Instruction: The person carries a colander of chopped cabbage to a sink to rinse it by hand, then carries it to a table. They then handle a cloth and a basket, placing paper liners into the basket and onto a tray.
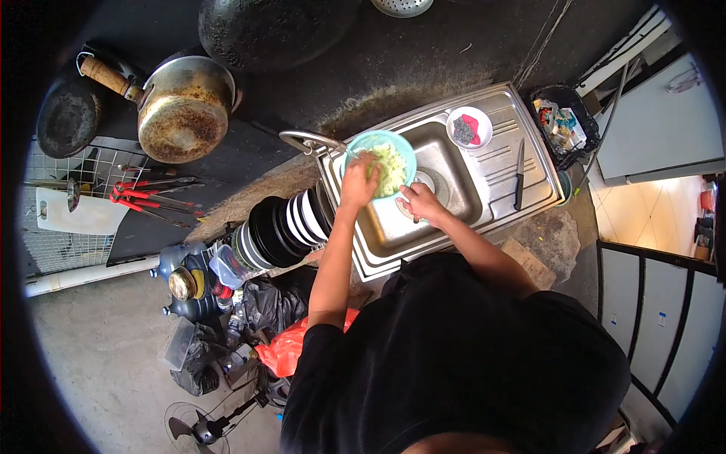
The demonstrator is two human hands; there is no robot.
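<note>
Under the curved faucet (pixel 311 139), a light green bowl (pixel 411 151) holds pale green chopped vegetables (pixel 391 168). My left hand (pixel 361 180) reaches over the bowl's left side, its fingers bent among the vegetables; whether they grip any is unclear. My right hand (pixel 421 203) is closed on the bowl's lower right rim, above the basin of the steel sink (pixel 461 227). A white bowl (pixel 484 125) with a red and a grey item sits at the sink's upper edge. On the drainboard lies a knife (pixel 519 178) with a black handle.
Stacked plates and pans (pixel 265 231) stand left of the sink. A black-lined bin (pixel 563 129) stands to its right. Pots (pixel 181 113) and red-handled tools (pixel 144 195) hang on the wall. Bags, water jugs (pixel 193 303) and a fan (pixel 204 430) are at the lower left.
</note>
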